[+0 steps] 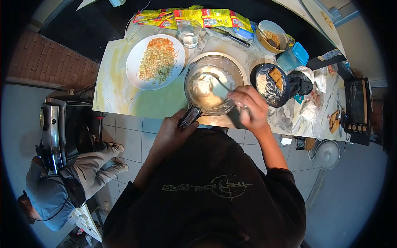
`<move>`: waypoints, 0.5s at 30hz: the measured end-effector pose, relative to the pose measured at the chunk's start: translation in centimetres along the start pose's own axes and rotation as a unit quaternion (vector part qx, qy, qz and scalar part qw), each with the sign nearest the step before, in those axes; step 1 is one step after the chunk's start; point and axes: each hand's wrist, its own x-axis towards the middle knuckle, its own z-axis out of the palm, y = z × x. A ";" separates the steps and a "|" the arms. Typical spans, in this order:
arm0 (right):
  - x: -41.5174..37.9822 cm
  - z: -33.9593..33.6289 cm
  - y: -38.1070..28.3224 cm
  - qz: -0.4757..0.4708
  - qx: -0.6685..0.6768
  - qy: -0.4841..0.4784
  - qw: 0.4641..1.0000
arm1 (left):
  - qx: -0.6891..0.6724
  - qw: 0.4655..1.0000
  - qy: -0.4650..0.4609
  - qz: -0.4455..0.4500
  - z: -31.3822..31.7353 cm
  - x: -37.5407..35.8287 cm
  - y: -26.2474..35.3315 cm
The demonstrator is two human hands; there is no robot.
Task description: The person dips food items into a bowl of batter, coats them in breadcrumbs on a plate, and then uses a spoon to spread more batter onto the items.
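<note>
Step in hand, by the look of it: mixing. Glass bowl (213, 84) sits at the near counter (115, 93) edge, holding pale batter. Right hand (249, 108) is over the bowl's right rim, fingers closed on a utensil (221, 84) whose head sits in the batter. Left hand (173, 130) is at the near rim, closed around a small dark object (189, 117). Plate (156, 61) of shredded vegetables lies left of the bowl, just beside it. Next move likely calls for a steadied bowl and an even stir.

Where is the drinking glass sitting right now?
In the head view, the drinking glass stands at the far edge of the counter, between the white plate of shredded vegetables and the glass mixing bowl, just before the yellow packets.
</note>
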 end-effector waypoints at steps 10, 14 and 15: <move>-0.3 0.8 0.5 0.103 0.060 0.047 0.992 | 0.019 1.000 0.019 -0.004 -0.5 -0.5 -0.5; -0.5 1.4 0.5 0.157 0.094 0.102 0.978 | 0.039 0.999 0.025 -0.012 -0.4 -0.7 -0.2; -0.4 1.8 0.8 0.165 0.111 0.104 0.974 | 0.040 0.999 0.025 -0.011 -0.4 -0.7 0.1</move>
